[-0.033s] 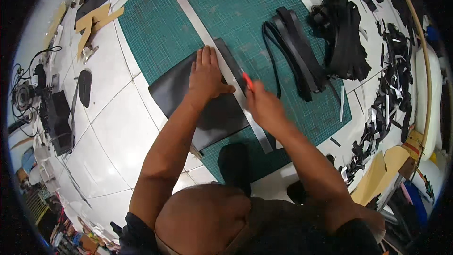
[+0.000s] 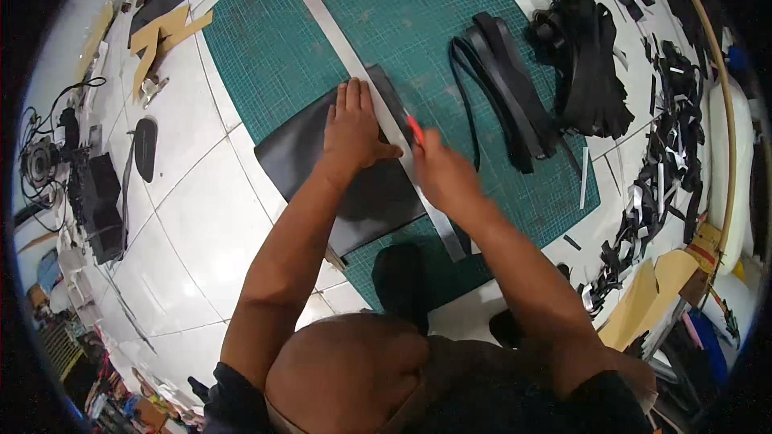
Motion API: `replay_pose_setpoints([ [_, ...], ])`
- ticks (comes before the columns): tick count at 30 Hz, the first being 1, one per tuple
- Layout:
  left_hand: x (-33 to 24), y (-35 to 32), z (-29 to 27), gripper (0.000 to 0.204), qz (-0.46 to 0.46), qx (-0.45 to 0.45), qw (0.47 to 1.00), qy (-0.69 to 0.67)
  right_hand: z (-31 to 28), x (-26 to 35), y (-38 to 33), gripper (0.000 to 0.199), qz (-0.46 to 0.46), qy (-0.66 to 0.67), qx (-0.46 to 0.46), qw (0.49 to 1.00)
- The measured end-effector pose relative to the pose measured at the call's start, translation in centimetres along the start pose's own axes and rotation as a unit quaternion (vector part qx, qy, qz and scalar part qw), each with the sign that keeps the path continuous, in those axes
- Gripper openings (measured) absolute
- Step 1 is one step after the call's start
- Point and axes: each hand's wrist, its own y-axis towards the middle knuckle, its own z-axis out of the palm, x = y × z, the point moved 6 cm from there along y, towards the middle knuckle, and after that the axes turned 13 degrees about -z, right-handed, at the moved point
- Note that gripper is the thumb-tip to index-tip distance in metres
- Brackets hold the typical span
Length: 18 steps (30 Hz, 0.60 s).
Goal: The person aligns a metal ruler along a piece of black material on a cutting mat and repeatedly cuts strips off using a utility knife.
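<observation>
A black sheet [image 2: 293,149], smooth like leather, lies partly on a green cutting mat [image 2: 273,40]. Across it runs a long metal ruler [image 2: 334,34], slanting from upper left to lower right, with a narrow band of the sheet showing past its right edge. My left hand [image 2: 351,133] is spread flat on the sheet, its fingers and thumb against the ruler. On the ruler's right side, my right hand [image 2: 444,170] is closed round a red-handled utility knife [image 2: 415,130], held close to the ruler's edge. The blade cannot be made out.
Folded black strips [image 2: 515,96] lie on the mat's right, beside a thick black bundle [image 2: 583,64]. Black and white scraps [image 2: 663,153] are heaped at the far right. Tan pattern pieces [image 2: 157,40] and a black oval piece [image 2: 145,150] lie on the white tiles [image 2: 201,225] leftward.
My right hand and the utility knife have shifted slightly left and away from me, along the ruler. My left hand, the ruler and the sheet stay in nearly the same place.
</observation>
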Motion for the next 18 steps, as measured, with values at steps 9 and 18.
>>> replay_pose_setpoints([
  [9, 0.4, 0.4, 0.8, 0.110, 0.027, -0.028, 0.999, -0.007, 0.4, 2.1, 7.3, 0.026, -0.037, -0.039, -0.020, 0.998],
  [18, 0.2, 0.4, 0.5, 0.118, 0.011, -0.015, 0.999, 0.029, -0.8, 2.3, 6.7, 0.030, -0.056, -0.023, 0.004, 0.998],
])
